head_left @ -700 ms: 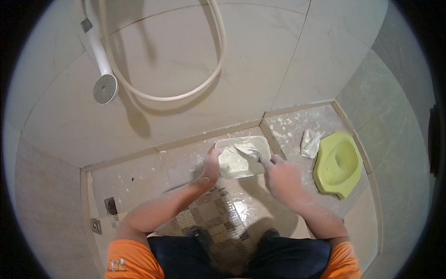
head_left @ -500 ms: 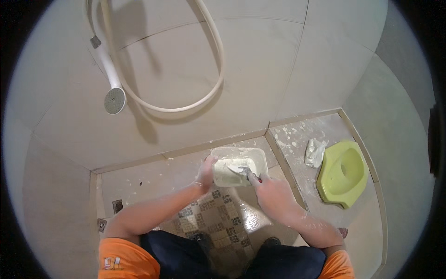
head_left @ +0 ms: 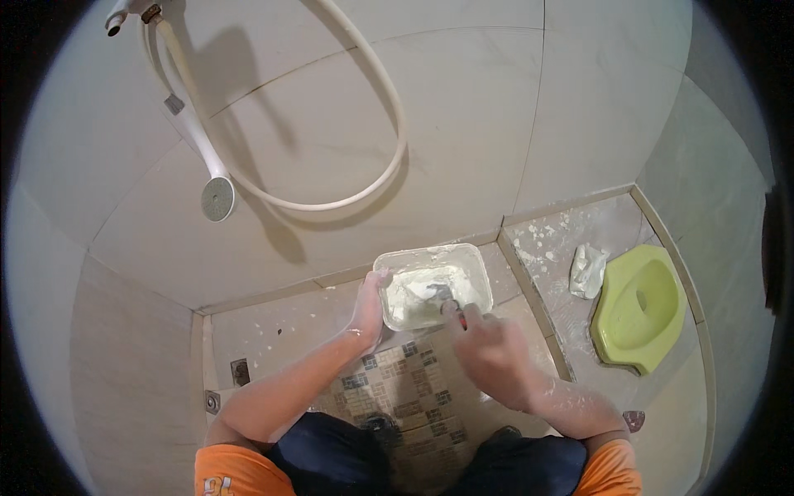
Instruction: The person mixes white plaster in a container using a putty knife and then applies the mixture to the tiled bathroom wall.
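My left hand [head_left: 369, 304], dusted white, grips the left side of a pale rectangular plastic tub [head_left: 432, 255]. The tub holds white, paste-like filler [head_left: 405, 291] that also smears its inner walls. In my right hand [head_left: 495, 350] is a putty knife [head_left: 440, 291] with a partly visible red handle. Its grey blade dips into the filler near the tub's right half; the blade's tip is blurred and partly covered. White residue coats both my forearms.
A yellow-green squat toilet [head_left: 614, 322] sits on the raised, tile-edged platform at right, beside a crumpled white bag [head_left: 588, 271] and white splatters. A white shower head [head_left: 218, 199] and looping hose [head_left: 399, 157] hang at upper left. A floor drain [head_left: 240, 371] lies left of my arm.
The view has shifted, so the surroundings sit differently in the picture. The tub is tilted more toward me, showing more of its inside. My right hand and the putty knife have moved within it.
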The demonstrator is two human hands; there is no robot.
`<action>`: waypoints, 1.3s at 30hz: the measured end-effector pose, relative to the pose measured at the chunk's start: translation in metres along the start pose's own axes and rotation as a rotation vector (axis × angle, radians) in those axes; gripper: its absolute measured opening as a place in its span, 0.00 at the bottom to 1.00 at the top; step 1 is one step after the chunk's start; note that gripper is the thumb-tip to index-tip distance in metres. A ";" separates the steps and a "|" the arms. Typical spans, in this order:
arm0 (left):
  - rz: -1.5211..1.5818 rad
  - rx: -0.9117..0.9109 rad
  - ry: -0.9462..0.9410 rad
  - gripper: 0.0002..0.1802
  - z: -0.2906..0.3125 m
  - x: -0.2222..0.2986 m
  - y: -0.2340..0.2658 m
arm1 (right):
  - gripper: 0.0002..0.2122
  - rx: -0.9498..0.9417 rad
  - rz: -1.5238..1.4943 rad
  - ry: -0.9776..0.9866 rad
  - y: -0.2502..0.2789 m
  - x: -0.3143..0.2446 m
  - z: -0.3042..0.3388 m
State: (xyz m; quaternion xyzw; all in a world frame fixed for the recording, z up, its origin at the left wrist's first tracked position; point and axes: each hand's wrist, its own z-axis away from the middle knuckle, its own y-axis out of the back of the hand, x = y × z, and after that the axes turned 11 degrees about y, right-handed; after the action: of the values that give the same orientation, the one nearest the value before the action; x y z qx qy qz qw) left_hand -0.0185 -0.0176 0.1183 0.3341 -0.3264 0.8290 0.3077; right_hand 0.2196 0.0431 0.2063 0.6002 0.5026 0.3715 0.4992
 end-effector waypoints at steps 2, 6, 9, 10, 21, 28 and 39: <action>0.046 0.046 0.017 0.32 -0.007 -0.001 -0.003 | 0.17 -0.027 0.025 0.052 0.002 -0.001 0.003; -0.131 0.085 -0.065 0.31 -0.029 -0.014 0.021 | 0.21 -0.040 -0.184 0.062 0.017 0.013 0.002; -0.280 0.089 -0.184 0.29 -0.035 -0.011 0.024 | 0.19 -0.042 -0.224 -0.121 0.028 0.025 0.003; -0.239 0.055 -0.168 0.28 -0.034 -0.008 0.020 | 0.18 -0.048 -0.175 -0.160 0.026 0.029 0.004; -0.033 0.120 -0.120 0.30 -0.037 -0.002 0.031 | 0.14 0.003 -0.498 -0.292 -0.027 0.015 0.008; 0.068 -0.051 0.060 0.29 -0.001 0.011 0.003 | 0.14 -0.005 -0.966 -0.480 -0.022 0.015 -0.011; 0.047 -0.155 0.123 0.32 -0.002 0.007 0.015 | 0.15 0.076 -0.510 -0.129 0.002 0.004 -0.011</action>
State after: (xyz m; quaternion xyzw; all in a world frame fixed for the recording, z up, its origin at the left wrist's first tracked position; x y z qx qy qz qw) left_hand -0.0337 -0.0233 0.1177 0.2500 -0.3777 0.8273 0.3323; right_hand 0.2104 0.0493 0.2105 0.4951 0.6183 0.1754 0.5847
